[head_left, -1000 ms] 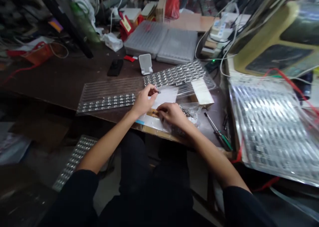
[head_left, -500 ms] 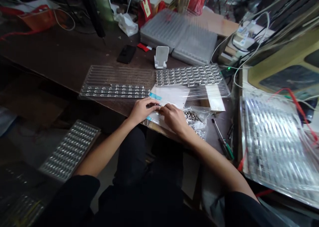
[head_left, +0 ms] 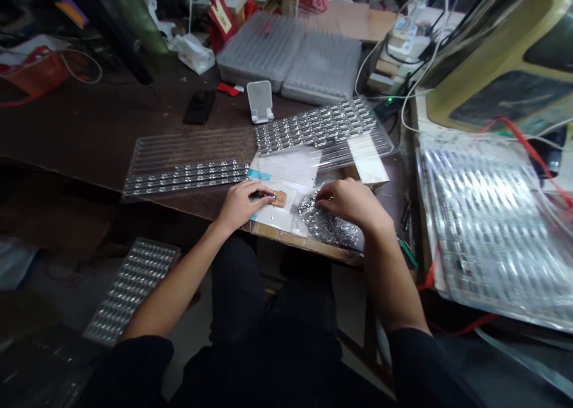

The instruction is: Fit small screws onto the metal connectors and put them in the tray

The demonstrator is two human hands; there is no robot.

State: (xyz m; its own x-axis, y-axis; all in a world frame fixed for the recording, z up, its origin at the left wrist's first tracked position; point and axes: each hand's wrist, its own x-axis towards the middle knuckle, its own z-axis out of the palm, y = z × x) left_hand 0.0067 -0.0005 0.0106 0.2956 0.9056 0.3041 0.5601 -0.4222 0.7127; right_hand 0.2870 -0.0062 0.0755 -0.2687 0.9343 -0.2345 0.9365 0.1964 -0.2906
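Observation:
My left hand (head_left: 240,205) is closed in a pinch on a small shiny metal part (head_left: 272,196), at the edge of a small tan block (head_left: 280,199). White paper (head_left: 290,166) lies under and behind the block. To the right, my right hand (head_left: 356,204) is over a clear plastic bag holding a heap of tiny silvery parts (head_left: 329,226). Its fingers are curled together at the heap's upper edge, and what they hold is too small to make out. Behind my left hand, a clear ribbed tray (head_left: 192,145) carries rows of slim metal pieces (head_left: 188,178) in its front grooves.
A second tray of metal pieces (head_left: 313,124) sits behind the paper. Farther back are a white phone stand (head_left: 260,100), a black phone (head_left: 199,107) and stacked clear trays (head_left: 259,46). Filled trays (head_left: 487,217) lie at right; another filled tray (head_left: 132,291) is low at left.
My right hand has left my left hand and moved right, onto the heap of tiny parts. The tan block now shows by my left fingertips. The whole view has shifted and turned slightly.

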